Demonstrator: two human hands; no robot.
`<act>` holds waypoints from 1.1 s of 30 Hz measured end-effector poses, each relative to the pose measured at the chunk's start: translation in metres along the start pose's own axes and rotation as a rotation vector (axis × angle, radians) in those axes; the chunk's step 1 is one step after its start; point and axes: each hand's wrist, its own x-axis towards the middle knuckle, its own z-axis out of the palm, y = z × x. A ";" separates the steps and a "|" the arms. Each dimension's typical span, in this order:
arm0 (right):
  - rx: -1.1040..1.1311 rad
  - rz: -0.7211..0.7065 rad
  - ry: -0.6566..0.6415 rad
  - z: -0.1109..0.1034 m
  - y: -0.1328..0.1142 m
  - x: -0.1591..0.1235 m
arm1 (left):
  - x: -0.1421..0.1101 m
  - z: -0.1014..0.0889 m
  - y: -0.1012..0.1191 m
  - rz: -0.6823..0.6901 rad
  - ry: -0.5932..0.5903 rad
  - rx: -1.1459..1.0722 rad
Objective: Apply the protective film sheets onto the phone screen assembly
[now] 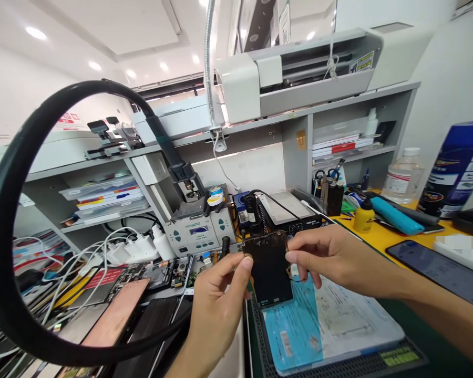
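Observation:
Held upright between both hands is a dark phone screen panel (pixel 271 275), with worn, brownish edges. My left hand (pixel 219 299) pinches its left edge between thumb and fingers. At the upper right edge, my right hand (pixel 327 258) grips it with thumb and forefinger. A thin dark strip hangs from the panel's right side near my right fingers. Below the panel lies a flat blue and white package (pixel 350 320) on a black ribbed mat (pixel 266 341). The panel hides part of the package.
A thick black hose (pixel 8 252) loops across the left side from a grey rework station (pixel 199 236). Phone parts and white cables crowd the left bench. To the right are a yellow bottle (pixel 363 216), a phone (pixel 437 270) and a clear bottle (pixel 402 176).

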 end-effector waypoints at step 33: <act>-0.137 0.022 -0.016 -0.005 -0.002 -0.003 | -0.009 0.009 0.000 -0.002 0.049 0.046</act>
